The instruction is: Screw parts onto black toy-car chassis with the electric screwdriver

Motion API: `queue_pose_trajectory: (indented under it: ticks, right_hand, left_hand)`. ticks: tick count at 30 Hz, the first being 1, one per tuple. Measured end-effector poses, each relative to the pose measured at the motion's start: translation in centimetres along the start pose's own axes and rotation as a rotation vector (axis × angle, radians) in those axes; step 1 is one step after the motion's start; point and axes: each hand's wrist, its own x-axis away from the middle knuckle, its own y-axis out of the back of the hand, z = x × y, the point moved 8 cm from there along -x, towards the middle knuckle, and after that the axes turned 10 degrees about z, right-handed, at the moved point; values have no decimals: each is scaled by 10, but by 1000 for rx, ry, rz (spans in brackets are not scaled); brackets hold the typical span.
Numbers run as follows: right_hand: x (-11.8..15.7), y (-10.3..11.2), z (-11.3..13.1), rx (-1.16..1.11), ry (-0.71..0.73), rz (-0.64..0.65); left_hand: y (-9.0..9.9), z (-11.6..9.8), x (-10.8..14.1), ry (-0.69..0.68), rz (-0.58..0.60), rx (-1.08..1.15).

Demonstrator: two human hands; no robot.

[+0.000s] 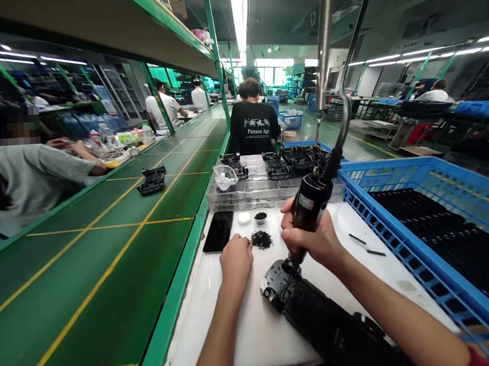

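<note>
My right hand is wrapped round a black electric screwdriver, held nearly upright, its lower end at the far end of a black chassis. The chassis lies slantwise on the white work surface. My left hand rests at the left edge of a pile of small black screws; its fingers are bent together, and what they hold, if anything, is hidden. Behind the pile stands a small cup of black screws, beside a white object. A dark phone lies to the left.
A green conveyor runs along the left, carrying a black chassis. Clear trays with several chassis stand ahead. A blue crate of black parts is at right. People sit ahead and at left.
</note>
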Motion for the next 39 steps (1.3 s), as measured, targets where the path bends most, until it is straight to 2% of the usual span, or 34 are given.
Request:
queue_pose_trajectory:
  ticks: [3, 7, 12, 19, 24, 28, 31, 35, 39]
  right_hand:
    - [-17, 3, -1, 11, 9, 20]
    - [-29, 12, -19, 16, -19, 14]
    - [-28, 26, -35, 2, -41, 20]
    - [-22, 39, -35, 1, -46, -34]
    - [-20, 36, -33, 11, -51, -44]
    - [-22, 30, -25, -60, -52, -31]
    - [-27, 29, -13, -104, -40, -47]
    - [-39, 22, 2, -185, 69, -4]
    - [-49, 15, -3, -237, 82, 28]
  left_hand:
    - [0, 0, 0, -5, -28, 2]
    - [-1, -3, 6, -17, -110, 4]
    - [-4, -5, 7, -75, -168, 78]
    - [1, -4, 12, -154, -135, 324]
    - [3, -4, 17, -206, -120, 577]
    - [4, -19, 20, -325, -90, 722]
    - [8, -33, 25, -440, -77, 750]
    - [15, -47, 32, -541, -78, 748]
    - [17, -54, 35, -585, -68, 746]
